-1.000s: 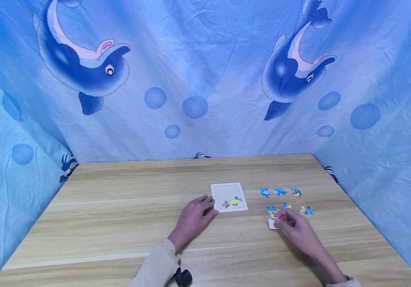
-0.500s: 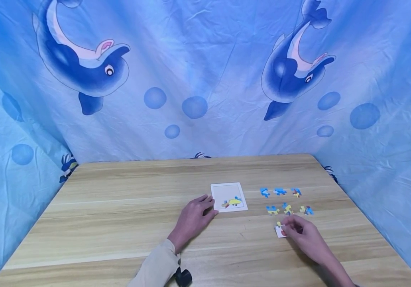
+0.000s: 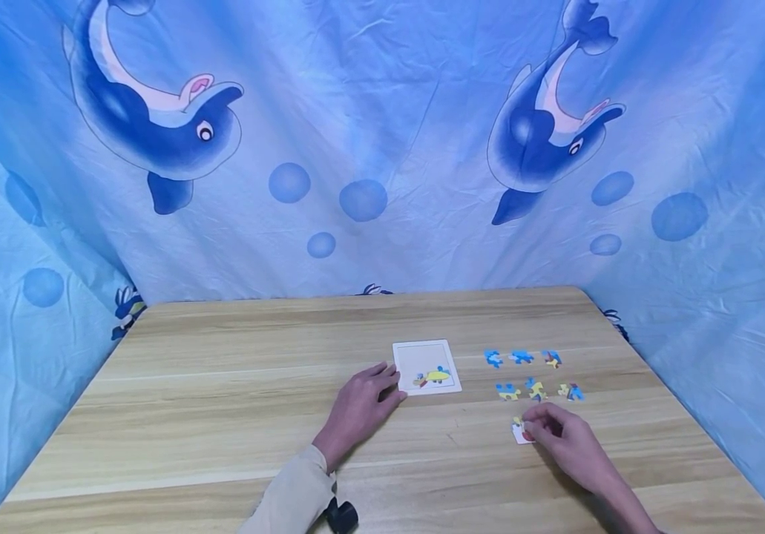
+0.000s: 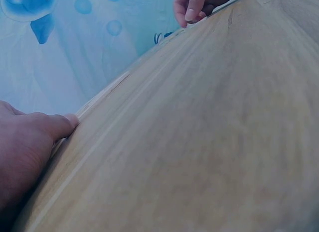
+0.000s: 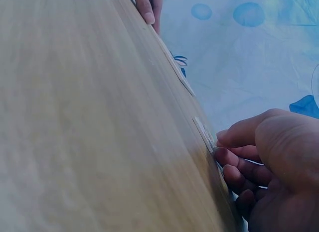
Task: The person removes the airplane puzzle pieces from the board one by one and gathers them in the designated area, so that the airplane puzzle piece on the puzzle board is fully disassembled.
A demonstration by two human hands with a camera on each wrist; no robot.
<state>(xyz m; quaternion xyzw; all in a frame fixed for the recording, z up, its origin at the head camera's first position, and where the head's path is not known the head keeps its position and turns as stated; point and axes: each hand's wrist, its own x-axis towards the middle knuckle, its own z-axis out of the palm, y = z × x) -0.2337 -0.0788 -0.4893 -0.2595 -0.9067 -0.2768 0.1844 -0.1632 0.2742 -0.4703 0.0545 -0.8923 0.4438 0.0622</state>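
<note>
My left hand [image 3: 362, 408] rests at the near left corner of a square, white-rimmed puzzle tray [image 3: 422, 357], fingers extended along its left edge and thumb at the bottom edge. Inside the tray's lower right lie joined pieces with a yellow shape [image 3: 438, 375]. To the right, thumb and fingertips of my right hand [image 3: 565, 437] pinch a white, red and yellow puzzle piece [image 3: 519, 433] low over the table; the fingers cover its right side. The right wrist view has this puzzle piece [image 5: 203, 134] edge-on at the thumb tip.
Beyond my right hand, loose puzzle pieces lie in two rows: blue ones [image 3: 521, 357] at the back, and yellow and blue ones [image 3: 507, 391] nearer. All stand on a wood-grain table [image 3: 222, 371]. Behind it hangs a blue dolphin-print curtain [image 3: 382, 111].
My right hand has drawn the piece toward the near right, away from the nearer row, uncovering pieces there. Over the last half second the piece has turned slightly. My left hand stays still.
</note>
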